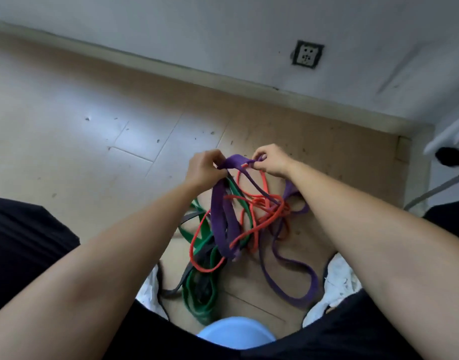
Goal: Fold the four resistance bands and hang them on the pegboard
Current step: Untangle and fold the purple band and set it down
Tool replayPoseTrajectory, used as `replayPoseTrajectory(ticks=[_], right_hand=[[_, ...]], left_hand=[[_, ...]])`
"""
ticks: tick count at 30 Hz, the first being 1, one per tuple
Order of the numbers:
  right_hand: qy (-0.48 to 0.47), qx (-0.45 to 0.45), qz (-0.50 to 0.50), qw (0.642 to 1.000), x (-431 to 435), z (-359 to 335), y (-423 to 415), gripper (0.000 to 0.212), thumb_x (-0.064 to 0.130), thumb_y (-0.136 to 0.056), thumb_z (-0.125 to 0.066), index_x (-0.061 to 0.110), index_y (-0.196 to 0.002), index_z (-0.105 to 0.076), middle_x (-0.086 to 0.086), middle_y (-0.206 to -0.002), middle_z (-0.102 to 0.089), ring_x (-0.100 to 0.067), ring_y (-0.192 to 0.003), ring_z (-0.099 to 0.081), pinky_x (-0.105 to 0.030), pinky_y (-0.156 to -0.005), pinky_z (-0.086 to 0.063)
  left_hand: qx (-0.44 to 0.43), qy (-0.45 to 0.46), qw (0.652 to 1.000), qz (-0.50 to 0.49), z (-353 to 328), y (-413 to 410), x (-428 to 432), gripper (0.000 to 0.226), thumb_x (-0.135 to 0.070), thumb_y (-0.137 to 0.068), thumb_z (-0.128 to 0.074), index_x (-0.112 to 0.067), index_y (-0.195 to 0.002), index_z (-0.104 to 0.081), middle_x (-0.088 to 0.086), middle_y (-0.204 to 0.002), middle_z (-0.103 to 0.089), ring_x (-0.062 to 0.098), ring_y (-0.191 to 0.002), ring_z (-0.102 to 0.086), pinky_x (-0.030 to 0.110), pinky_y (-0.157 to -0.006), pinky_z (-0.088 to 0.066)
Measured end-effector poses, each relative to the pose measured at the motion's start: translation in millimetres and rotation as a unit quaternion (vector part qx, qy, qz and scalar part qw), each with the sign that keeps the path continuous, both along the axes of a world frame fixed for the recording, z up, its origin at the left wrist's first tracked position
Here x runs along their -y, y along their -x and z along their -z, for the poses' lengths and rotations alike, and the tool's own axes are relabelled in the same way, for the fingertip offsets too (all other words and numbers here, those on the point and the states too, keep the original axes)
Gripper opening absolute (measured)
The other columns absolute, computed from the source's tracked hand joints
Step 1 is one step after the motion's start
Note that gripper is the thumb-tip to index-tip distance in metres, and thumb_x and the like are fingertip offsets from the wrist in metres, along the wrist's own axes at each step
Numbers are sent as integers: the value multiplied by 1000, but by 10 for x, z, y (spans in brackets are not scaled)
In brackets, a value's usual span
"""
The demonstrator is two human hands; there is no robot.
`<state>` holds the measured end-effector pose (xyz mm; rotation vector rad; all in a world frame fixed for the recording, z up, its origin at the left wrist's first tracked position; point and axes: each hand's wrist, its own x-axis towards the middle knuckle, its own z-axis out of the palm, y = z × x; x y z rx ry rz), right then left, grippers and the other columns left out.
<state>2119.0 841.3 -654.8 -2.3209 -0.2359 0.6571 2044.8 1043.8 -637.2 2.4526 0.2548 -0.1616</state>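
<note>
Wood floor (67, 113). Purple band (224, 224): top raised, loops trailing to the floor. Green band (197, 302) and grey band (176, 287) tangled left of purple band; orange band (264, 216) threads through it. Left hand (205, 168) and right hand (271, 159) each pinch the purple band's raised top.

Dark band (189, 217) half-buried, perhaps stool (236, 331) part-hidden

Open floor (67, 113) to the left; tangled bands (223, 229) heaped between the shoes (337, 279); wall (223, 35) close ahead, white object (449, 131) at right.
</note>
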Motion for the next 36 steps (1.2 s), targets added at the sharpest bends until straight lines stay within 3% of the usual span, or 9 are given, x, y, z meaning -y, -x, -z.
replayPoseTrajectory(ticks=[5,8,12,17,22,25,29,32,36], right_hand=[[-47,87,21,995,-43,-664,2,10,14,-80,-83,11,-85,-75,7,-61,-54,-4,-54,-46,-13,-50,-35],[-48,120,-3,992,-81,-1062,-8,8,11,-77,-76,10,-84,-72,-1,-76,-66,-13,-70,-57,-24,-66,-45],[-79,148,-15,986,-84,-1552,21,9,12,-78,-70,11,-85,-65,-2,-80,-64,-16,-73,-55,-28,-64,-46],[-108,197,-53,973,56,-2130,86,32,22,-83,-76,18,-113,-67,0,-88,-66,-14,-78,-59,-28,-71,-50],[-145,195,-63,968,152,-2582,148,23,29,-83,-82,14,-97,-71,0,-79,-64,-12,-69,-57,-24,-59,-45],[-169,197,-51,964,125,-2795,147,27,28,-82,-84,10,-96,-69,-4,-83,-66,-16,-70,-62,-24,-54,-52],[-237,211,-26,948,71,-3079,129,29,23,-79,-87,10,-94,-67,-5,-84,-67,-19,-73,-66,-30,-60,-61],[-284,207,-29,936,75,-3289,134,28,16,-81,-85,9,-98,-65,-8,-89,-69,-19,-78,-70,-35,-67,-64],[-297,170,-34,939,39,-3438,117,27,9,-82,-81,6,-103,-64,-11,-96,-67,-23,-86,-69,-38,-75,-64]], left_hand=[[87,-37,995,16,-746,-139,-202,20,-8,-73,-76,-22,-87,-76,-10,-80,-71,14,-73,-71,26,-72,-52],[118,-88,987,69,-1165,-163,-311,21,-6,-76,-75,-19,-92,-79,-2,-82,-75,17,-77,-71,28,-72,-52],[152,-133,975,88,-1656,-126,-337,23,-9,-80,-75,-21,-99,-81,1,-89,-78,17,-81,-70,26,-77,-50],[224,-170,952,121,-2286,-48,-348,18,-9,-88,-73,-15,-103,-80,6,-91,-78,22,-84,-71,33,-81,-56],[276,-180,937,117,-2625,18,-357,18,-9,-94,-70,-11,-111,-77,5,-95,-76,15,-81,-68,23,-75,-50],[307,-177,930,99,-2732,40,-334,18,-11,-95,-68,-11,-111,-76,5,-95,-77,15,-82,-70,28,-78,-55],[343,-133,929,52,-2949,-67,-312,11,-12,-95,-66,-13,-105,-71,4,-95,-76,20,-85,-71,39,-85,-57],[275,-63,957,69,-3151,-164,-268,14,-11,-97,-64,-19,-104,-54,6,-98,-71,27,-84,-72,47,-73,-63],[198,50,975,84,-3183,-200,-218,20,-3,-97,-63,-11,-112,-52,13,-106,-67,26,-90,-73,34,-64,-65]])
